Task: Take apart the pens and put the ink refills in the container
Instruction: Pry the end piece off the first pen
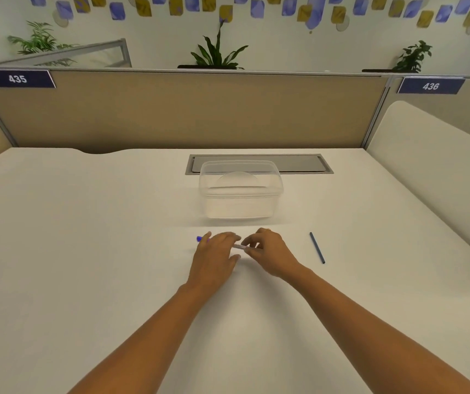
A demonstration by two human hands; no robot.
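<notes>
A clear-barrelled pen [238, 246] with a blue cap end [199, 238] lies across the white desk [85, 251], held between both hands. My left hand [216, 254] covers its left part, fingers closed over the barrel. My right hand [267, 251] pinches the pen's right end with fingertips. A thin dark blue ink refill [317, 247] lies loose on the desk to the right of my right hand. The clear plastic container [240, 191] stands behind the hands, open on top; I see nothing inside it.
A grey cable hatch [299, 163] is set into the desk behind the container. A tan partition [185, 109] closes the back edge, with potted plants above. The desk's right edge curves toward a neighbouring desk.
</notes>
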